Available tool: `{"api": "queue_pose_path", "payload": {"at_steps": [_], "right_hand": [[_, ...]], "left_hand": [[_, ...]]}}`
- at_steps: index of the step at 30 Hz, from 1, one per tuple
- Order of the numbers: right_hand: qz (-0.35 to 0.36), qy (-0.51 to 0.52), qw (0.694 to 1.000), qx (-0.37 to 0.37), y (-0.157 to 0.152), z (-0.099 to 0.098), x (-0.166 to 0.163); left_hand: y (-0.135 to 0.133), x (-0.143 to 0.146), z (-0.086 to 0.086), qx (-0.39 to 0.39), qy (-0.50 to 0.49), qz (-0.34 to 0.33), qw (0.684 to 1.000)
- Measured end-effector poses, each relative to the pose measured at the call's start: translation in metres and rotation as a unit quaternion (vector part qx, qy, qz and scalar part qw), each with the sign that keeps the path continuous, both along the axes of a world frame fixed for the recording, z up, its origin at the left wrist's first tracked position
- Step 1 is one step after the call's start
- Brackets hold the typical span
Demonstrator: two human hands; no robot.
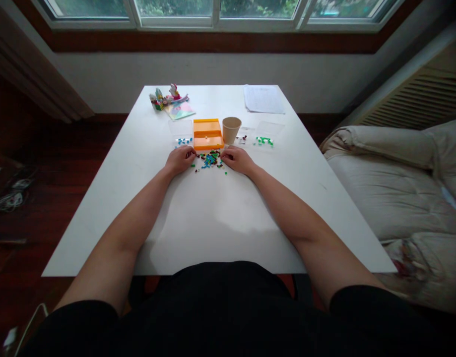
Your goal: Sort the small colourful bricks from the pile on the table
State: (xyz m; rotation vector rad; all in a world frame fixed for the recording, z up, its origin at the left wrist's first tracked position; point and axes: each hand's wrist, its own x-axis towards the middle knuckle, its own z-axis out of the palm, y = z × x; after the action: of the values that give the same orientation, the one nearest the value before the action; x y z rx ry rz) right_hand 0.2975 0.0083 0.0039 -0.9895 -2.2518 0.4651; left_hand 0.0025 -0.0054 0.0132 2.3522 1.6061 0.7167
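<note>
While hands point(209, 159) flank it, the pile point(211, 159) spreads left-right.

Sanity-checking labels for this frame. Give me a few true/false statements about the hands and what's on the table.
1. Both hands rest at the edges of the pile of small coloured pieces. True: left hand on its left side, right hand on its right.
2. The paper cup lies on its side. False: it stands upright, right of the orange box.
3. The green pieces lie to the right of the cup. True.
4. The sheets of paper are at the table's near edge. False: they lie at the far right of the white table.
</note>
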Motion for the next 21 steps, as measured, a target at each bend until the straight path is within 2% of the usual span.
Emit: {"api": "queue_pose_path", "payload": {"at_steps": [21], "right_hand": [[0.000, 0.005, 1.000, 0.001, -0.0018, 0.0015, -0.0001]], "left_hand": [[-0.0016, 0.0006, 0.0027, 0.000, 0.001, -0.001, 1.000]]}}
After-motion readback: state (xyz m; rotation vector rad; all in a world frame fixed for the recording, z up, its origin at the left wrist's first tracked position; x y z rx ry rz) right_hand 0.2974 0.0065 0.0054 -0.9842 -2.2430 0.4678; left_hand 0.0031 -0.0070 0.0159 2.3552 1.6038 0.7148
